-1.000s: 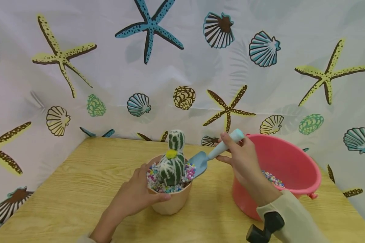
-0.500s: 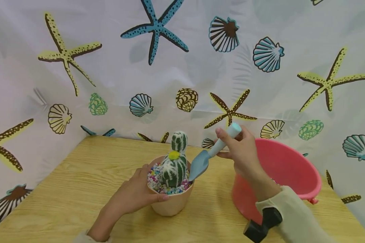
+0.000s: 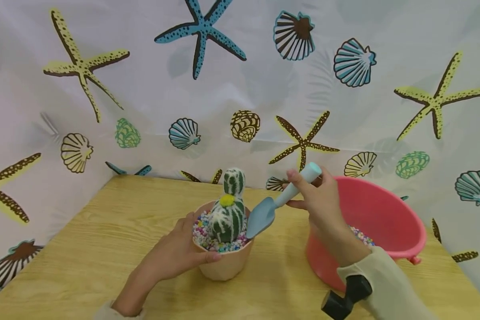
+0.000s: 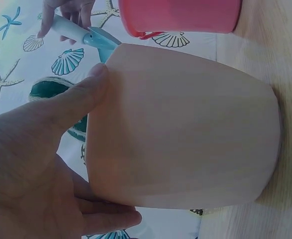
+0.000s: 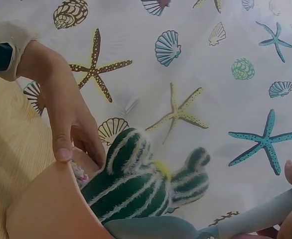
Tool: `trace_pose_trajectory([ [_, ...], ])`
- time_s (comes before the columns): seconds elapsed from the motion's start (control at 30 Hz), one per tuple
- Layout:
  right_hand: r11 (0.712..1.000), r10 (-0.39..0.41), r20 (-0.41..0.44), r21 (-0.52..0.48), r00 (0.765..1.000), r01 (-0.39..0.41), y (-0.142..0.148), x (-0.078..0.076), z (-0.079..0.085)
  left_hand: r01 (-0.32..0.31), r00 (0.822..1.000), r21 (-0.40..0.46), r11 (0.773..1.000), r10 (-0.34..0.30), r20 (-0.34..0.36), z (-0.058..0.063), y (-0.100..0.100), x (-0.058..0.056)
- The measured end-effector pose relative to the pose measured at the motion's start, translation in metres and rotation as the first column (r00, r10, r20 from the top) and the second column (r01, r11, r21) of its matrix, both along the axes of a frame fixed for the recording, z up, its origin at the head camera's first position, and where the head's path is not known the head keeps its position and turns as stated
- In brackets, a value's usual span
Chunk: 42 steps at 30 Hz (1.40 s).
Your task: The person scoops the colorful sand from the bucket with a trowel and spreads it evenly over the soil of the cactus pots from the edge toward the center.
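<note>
A peach flower pot (image 3: pixel 226 265) stands on the table, holding a green-and-white cactus (image 3: pixel 229 220) with a yellow flower. Small multicoloured pebbles (image 3: pixel 201 235) surround the cactus. My left hand (image 3: pixel 175 252) grips the pot at its left side, the thumb (image 4: pixel 83 94) across the near rim and the fingers round the far side. In my right hand (image 3: pixel 322 202) is the handle of a light blue trowel (image 3: pixel 262 218). Its blade slants down, with the tip right at the pot's right rim. No pebbles show on the blade.
A pink bucket (image 3: pixel 388 209) with pebbles (image 3: pixel 361 235) inside stands on the right of the wooden table (image 3: pixel 116 222), behind my right forearm. A white curtain (image 3: pixel 144 102) printed with starfish and shells hangs behind the table.
The trowel blade has tipped more steeply, its tip dropping toward the pot's rim. Pebbles seen by the blade a second ago now lie in the pot. My left hand keeps its grip.
</note>
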State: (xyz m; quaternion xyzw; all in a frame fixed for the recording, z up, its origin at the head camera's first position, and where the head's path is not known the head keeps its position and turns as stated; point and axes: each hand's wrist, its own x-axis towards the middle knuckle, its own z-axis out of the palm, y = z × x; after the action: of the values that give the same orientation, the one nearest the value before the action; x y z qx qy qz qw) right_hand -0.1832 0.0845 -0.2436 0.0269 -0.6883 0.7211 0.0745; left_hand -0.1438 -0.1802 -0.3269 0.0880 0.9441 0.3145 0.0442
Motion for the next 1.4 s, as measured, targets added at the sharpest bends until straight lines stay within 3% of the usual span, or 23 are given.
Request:
trace_pose_trajectory([
  [0.17,0.999,-0.014,-0.027,-0.042,1.0,0.013,0.012,0.004,0.009,0.013,1.0,0.012,1.0,-0.013,-0.018,0.002,-0.001,-0.001],
  [0.5,0.988,-0.059,-0.066,-0.148,0.996,0.049,0.056,0.011,0.025,0.013,1.0,0.001,1.0,-0.013,0.024,-0.002,-0.002,0.0],
  [0.67,0.974,-0.059,-0.143,-0.225,0.988,0.025,0.084,0.012,0.027,0.016,0.999,-0.003,1.0,-0.016,0.037,-0.004,-0.002,0.001],
  [0.97,0.957,-0.077,-0.173,-0.289,0.982,0.025,0.127,0.015,0.025,0.024,0.998,-0.013,1.0,-0.024,0.051,-0.003,-0.002,0.0],
  [1.2,0.938,-0.157,-0.156,-0.332,0.975,0.098,0.15,0.013,0.025,0.03,0.998,-0.011,0.999,-0.029,0.05,-0.002,-0.001,-0.001],
  [1.4,0.951,-0.223,-0.079,-0.237,0.972,0.199,0.166,0.007,0.01,0.056,0.997,-0.021,0.998,-0.055,0.046,-0.001,0.001,-0.001],
])
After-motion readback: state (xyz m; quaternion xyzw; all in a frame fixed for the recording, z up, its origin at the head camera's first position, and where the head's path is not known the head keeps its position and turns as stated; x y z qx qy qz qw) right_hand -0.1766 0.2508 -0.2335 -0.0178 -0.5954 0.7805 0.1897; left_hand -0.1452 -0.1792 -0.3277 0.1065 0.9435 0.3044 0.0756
